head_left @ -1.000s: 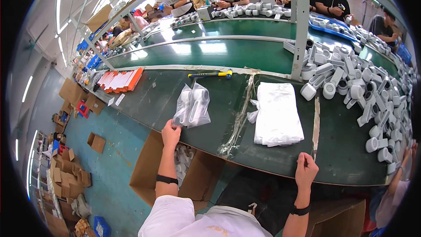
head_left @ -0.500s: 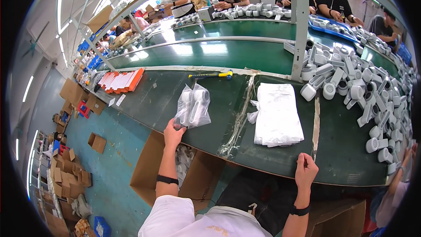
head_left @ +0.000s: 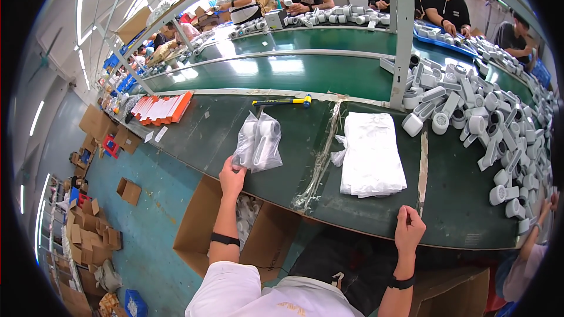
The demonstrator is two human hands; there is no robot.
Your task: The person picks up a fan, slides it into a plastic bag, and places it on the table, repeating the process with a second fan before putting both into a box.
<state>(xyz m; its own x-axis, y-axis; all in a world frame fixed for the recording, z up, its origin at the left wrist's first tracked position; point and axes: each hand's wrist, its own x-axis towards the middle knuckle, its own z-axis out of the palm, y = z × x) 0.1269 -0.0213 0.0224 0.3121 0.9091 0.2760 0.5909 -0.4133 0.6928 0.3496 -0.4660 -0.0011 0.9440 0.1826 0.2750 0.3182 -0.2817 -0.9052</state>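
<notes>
A clear plastic bag [head_left: 267, 149] with grey-white plastic parts inside lies on the dark green table, left of its middle. My left hand [head_left: 232, 177] is at the bag's near left corner, thumb and fingers closed on its edge. My right hand [head_left: 410, 228] is a loose fist at the table's front edge, and nothing shows in it. Just beyond that hand is a flat stack of white plastic bags [head_left: 373, 155], with a crumpled bit at its left side.
A yellow and blue hammer [head_left: 283, 101] lies behind the bag. Orange and white cartons [head_left: 161, 108] sit at far left; a heap of grey-white parts [head_left: 487, 117] covers the right side. Below the front edge stands an open cardboard box [head_left: 200, 223] with parts inside. Co-workers work across the green conveyor [head_left: 282, 70].
My left hand has shifted very slightly away from me at the bag's corner. My right hand has hardly moved. Across the conveyor, a co-worker's hands have come closer together over the blue tray.
</notes>
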